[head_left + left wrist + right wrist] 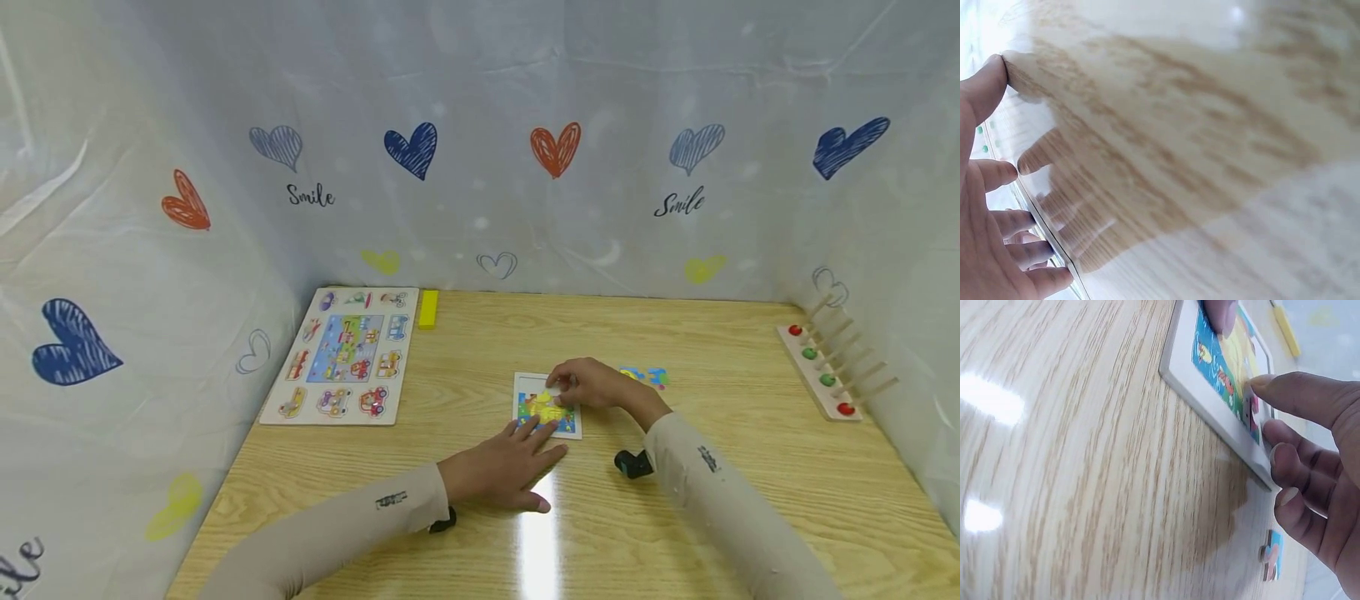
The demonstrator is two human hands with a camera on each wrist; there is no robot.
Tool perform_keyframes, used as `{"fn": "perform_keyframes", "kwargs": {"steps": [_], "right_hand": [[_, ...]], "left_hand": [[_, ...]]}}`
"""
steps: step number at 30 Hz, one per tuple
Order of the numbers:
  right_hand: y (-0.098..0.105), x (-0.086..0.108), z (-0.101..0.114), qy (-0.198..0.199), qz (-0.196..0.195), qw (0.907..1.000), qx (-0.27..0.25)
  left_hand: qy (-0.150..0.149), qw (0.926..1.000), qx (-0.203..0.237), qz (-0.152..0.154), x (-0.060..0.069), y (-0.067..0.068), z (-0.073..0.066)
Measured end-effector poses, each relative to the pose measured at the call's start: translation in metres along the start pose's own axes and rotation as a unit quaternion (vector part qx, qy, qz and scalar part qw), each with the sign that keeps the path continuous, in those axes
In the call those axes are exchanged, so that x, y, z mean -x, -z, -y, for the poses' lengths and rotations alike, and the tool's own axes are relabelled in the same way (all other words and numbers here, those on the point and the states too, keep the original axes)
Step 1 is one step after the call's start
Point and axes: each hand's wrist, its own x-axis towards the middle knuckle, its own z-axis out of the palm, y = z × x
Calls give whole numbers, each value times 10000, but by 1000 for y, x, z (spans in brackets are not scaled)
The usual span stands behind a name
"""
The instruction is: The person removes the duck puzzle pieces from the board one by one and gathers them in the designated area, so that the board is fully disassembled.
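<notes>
Beige sleeves (352, 521) covered both your arms, which reached in over the wood-grained counter (847, 492) towards the small white-framed puzzle (530, 384). That puzzle lay flat in front of you, its coloured picture partly filled in and a pale gap left along its far side. Your left hand (504, 473) had its fingers straight and spread, so its grip was wide and had hold of nothing; its fingertips rested on the puzzle's near part, with the thumb well out to the side. Your right hand (596, 383) came over the puzzle's right edge, its grip narrowed to a pinch of thumb and finger on a small puzzle piece (1249, 411), tilted up at the picture. Your other right fingers were curled loosely. Just beyond your right wrist lay some loose pieces (652, 377). Far to your left was a large vehicle board (312, 407), with a yellow block (428, 309) beside its far corner. Far to your right stood a wooden rack (837, 394) with red and green balls and slanting dowels.
</notes>
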Motion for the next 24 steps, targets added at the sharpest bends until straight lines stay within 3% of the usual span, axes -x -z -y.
{"fn": "perform_keyframes", "kwargs": {"steps": [12, 19, 24], "right_hand": [[-2, -6, 9, 264, 318, 9989, 200], [-2, -10, 13, 64, 559, 9979, 313], [-3, -12, 16, 218, 532, 9975, 404]], "left_hand": [[-94, 9997, -194, -67, 0, -1, 0], [-118, 9993, -311, -144, 1, -1, 0], [-107, 9987, -440, -238, 1, -2, 0]]}}
